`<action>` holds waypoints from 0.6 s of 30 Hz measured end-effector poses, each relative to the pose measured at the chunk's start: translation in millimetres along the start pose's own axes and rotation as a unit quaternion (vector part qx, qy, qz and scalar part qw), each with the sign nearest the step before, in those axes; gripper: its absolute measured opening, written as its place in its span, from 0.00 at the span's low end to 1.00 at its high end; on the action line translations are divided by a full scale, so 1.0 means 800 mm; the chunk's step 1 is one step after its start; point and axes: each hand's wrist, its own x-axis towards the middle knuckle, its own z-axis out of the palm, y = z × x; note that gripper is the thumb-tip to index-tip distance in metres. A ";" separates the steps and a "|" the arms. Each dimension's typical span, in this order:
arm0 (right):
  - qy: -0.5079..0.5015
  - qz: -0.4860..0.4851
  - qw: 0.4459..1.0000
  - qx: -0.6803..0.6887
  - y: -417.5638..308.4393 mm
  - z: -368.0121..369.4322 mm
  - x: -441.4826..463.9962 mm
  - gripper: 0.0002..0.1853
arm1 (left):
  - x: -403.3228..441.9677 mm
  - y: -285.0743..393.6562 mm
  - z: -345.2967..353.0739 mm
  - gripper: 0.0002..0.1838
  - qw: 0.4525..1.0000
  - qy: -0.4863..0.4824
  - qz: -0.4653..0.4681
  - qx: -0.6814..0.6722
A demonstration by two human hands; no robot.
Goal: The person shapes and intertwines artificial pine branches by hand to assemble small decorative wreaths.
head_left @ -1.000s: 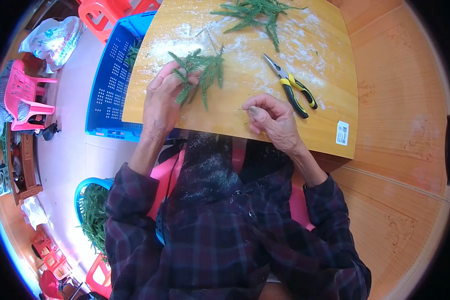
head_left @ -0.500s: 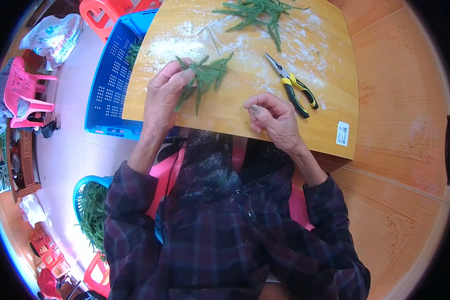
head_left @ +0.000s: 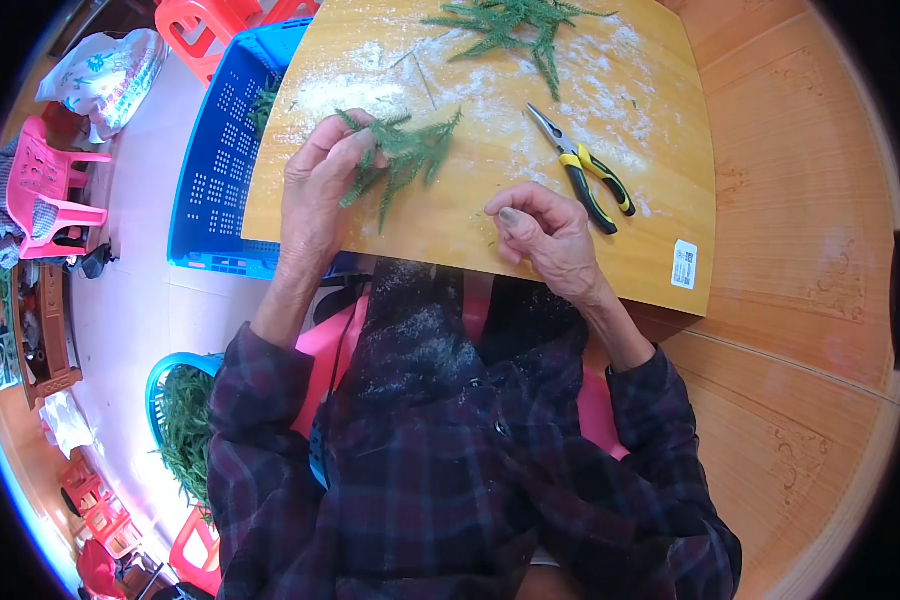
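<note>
A green sprig [head_left: 410, 150] is held above the near left part of the counter [head_left: 660, 100], pinched between the thumb and fingers of the left hand [head_left: 320, 175]. Over the last second its lie has been changed: the side branches that were left drooping on its right are now fanned out, one tip being pointed far and right and another toward the near edge, and the grip has been shifted from curled fingers to a pinch with the thumb on top. By this, it is judged, the sprig is being turned or regripped in one hand, and the handling of this piece is not finished. The right hand [head_left: 555, 240] is kept almost where it was, near the counter's near edge, with the fingers curled and the gap between thumb and forefinger narrow; whether anything thin is pinched there cannot be told. The pliers [head_left: 570, 163] are left untouched just beyond that hand, their tips pointed far and left, and no change is seen in them. At the far side a heap of sprigs [head_left: 515, 25] is left in place, and a thin bare stem [head_left: 425, 82] is still seen lying among the white powder [head_left: 355, 90], beyond the held sprig.
</note>
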 end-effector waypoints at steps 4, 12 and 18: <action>0.001 -0.005 1.000 -0.007 0.001 0.000 0.000 0.09 | 0.005 -0.005 -0.009 0.13 0.998 -0.007 -0.010 -0.057; 0.003 -0.002 1.000 -0.006 0.001 0.000 0.000 0.09 | 0.003 -0.006 -0.017 0.18 0.998 -0.011 -0.057 -0.008; 0.004 0.004 1.000 -0.003 -0.001 0.000 -0.001 0.09 | 0.009 -0.015 -0.025 0.18 0.990 -0.049 -0.077 -0.107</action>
